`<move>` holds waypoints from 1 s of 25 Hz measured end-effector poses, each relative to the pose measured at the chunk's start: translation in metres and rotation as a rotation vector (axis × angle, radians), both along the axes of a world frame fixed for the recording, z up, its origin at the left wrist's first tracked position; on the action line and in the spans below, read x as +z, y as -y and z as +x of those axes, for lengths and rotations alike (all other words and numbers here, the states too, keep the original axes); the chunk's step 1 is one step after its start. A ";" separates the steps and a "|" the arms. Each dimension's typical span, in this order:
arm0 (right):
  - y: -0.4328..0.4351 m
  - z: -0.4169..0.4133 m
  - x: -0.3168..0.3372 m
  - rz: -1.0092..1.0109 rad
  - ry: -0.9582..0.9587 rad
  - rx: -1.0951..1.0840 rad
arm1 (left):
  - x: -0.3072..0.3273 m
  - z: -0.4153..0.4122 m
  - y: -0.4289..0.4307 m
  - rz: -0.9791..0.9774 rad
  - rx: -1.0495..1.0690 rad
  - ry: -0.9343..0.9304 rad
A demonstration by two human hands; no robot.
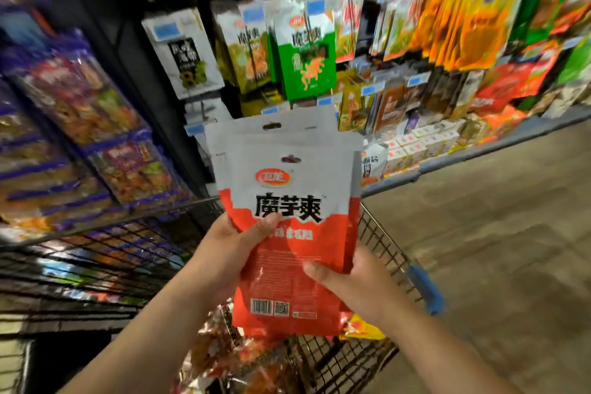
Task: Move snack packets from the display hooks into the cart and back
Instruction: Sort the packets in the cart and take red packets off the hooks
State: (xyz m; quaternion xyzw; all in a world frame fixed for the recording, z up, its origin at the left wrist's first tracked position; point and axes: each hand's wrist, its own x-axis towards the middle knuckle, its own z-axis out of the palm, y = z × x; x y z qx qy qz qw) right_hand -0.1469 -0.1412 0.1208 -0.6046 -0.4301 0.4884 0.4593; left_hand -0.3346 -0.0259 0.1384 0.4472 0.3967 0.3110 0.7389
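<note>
**Above the cart [385, 235], packets on end**

I grip the snack packets [287, 176] upright. My left hand [230, 253] pinches the left edge, my right hand [351, 281] clasps the lower right. Their long axis points up and away, hang holes leading, at the hanging display [307, 57] just ahead. My left hand is the nearer one.

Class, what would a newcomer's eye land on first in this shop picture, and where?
The red-and-white snack packets, held up at centre above the wire cart, left hand and right hand gripping their lower half. Behind them, a green packet stands out on the crowded display.
</note>
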 end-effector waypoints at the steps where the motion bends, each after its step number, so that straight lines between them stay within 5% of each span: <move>1: 0.001 -0.001 0.013 0.029 -0.011 -0.014 | 0.010 0.001 0.000 0.035 -0.013 -0.001; 10: -0.003 -0.017 0.085 0.206 0.104 -0.245 | 0.072 0.017 -0.004 0.228 0.306 -0.124; 13: -0.007 -0.019 0.098 0.245 0.243 -0.374 | 0.083 0.025 0.006 0.462 0.467 -0.385; 18: -0.006 -0.032 0.132 0.329 0.550 -0.446 | 0.099 0.029 0.036 0.869 0.547 -0.471; 25: -0.012 -0.066 0.145 0.388 0.907 -0.320 | 0.114 0.026 0.051 0.277 0.055 0.153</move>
